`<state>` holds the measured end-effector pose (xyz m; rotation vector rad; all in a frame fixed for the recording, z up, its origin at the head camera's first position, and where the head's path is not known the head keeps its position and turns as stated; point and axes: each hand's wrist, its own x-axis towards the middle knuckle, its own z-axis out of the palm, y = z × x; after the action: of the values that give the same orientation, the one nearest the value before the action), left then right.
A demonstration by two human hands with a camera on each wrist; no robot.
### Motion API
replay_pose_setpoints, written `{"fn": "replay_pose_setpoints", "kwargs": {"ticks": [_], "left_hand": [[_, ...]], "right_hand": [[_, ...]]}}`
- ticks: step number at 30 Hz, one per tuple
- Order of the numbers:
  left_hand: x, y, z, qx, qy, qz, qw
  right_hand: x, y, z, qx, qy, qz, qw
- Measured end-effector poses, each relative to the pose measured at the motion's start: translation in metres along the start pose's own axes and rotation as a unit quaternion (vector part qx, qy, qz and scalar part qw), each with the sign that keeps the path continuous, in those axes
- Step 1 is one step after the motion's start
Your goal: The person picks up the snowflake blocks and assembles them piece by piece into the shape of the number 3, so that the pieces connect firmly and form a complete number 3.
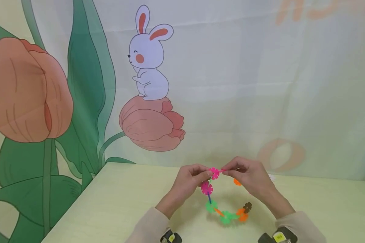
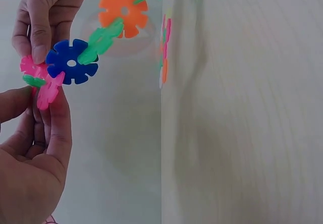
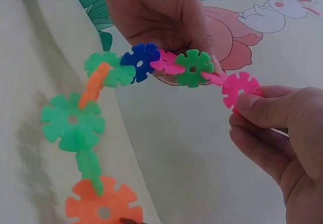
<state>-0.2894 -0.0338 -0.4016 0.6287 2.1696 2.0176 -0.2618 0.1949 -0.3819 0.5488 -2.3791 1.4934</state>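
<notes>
Both hands are raised over the table, close together, at one end of a chain of notched plastic snowflake discs. My left hand (image 1: 188, 180) pinches a pink disc (image 1: 214, 173) near that end between thumb and fingers. With thumb and fingertips my right hand (image 1: 250, 175) pinches the end pink disc (image 3: 241, 89), which is slotted against its pink neighbour. From there the chain hangs in a curve below the hands: a green disc (image 3: 194, 68), a blue disc (image 3: 141, 62), then green and orange discs (image 3: 73, 120). A brown disc (image 1: 247, 207) is at its other end.
Under the hands is a pale wood-grain table (image 1: 109, 202). An orange disc (image 1: 237, 182) shows partly behind the right hand, and a white piece (image 1: 272, 177) lies near the table's back edge. A printed cloth (image 1: 219, 84) with a rabbit and tulips hangs behind.
</notes>
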Motion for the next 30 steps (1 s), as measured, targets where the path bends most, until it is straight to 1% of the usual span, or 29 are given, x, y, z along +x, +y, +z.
{"fn": "replay_pose_setpoints", "kwargs": {"ticks": [8,11,16,22,25,27,30], "left_hand": [[0.001,0.0,0.0,0.009,0.002,0.003,1.0],[0.001,-0.001,0.0,0.009,0.003,0.006,0.9999],[0.001,-0.005,0.0,0.008,-0.002,0.012,0.9999],[0.002,-0.01,0.0,0.028,-0.008,0.028,0.9992],[0.001,-0.01,-0.001,0.036,-0.003,0.029,0.9989],[0.001,-0.01,-0.001,0.035,0.002,0.029,0.999],[0.001,-0.01,-0.003,0.03,0.007,0.028,0.9991]], "right_hand": [[-0.002,0.0,0.003,0.006,0.011,0.001,1.0],[-0.001,0.001,0.003,0.005,0.01,-0.009,1.0],[0.0,0.004,0.004,-0.009,0.001,-0.028,1.0],[0.0,0.005,0.006,-0.033,-0.014,-0.041,0.999],[0.001,0.006,-0.003,-0.051,-0.027,-0.031,0.998],[0.002,0.011,-0.015,-0.079,-0.031,-0.022,0.996],[0.003,0.023,-0.036,-0.133,-0.041,0.008,0.99]]}}
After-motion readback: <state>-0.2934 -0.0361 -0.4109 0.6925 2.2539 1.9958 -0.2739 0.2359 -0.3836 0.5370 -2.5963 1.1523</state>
